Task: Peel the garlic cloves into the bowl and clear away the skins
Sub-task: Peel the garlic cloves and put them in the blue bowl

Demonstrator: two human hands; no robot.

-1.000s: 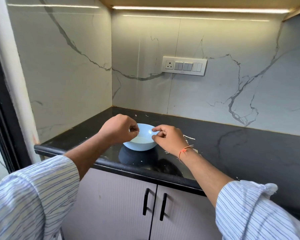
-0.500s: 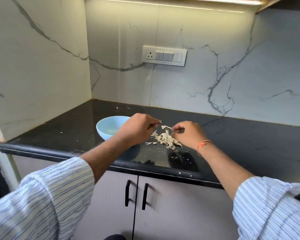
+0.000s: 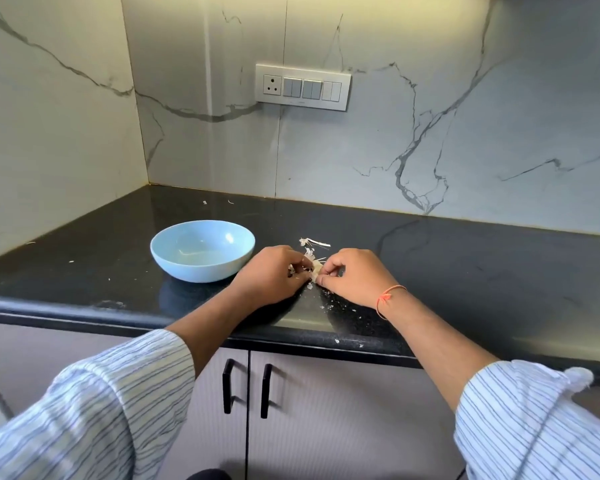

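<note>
A light blue bowl stands on the black counter, with pale peeled garlic faintly visible at its bottom. Just right of the bowl lies a small heap of papery garlic skins. My left hand and my right hand meet over this heap, fingers curled, pinching the skins between them. Most of the heap is hidden under the two hands. A loose strip of skin lies just behind them.
Small skin flakes dot the counter in front of my right hand and near the front edge. Two more bits lie by the back wall. A switch panel sits on the marble wall. Cabinet doors with black handles are below.
My hands left the bowl, moved right to the skin heap and closed together on it. The camera tilted down and came closer.
</note>
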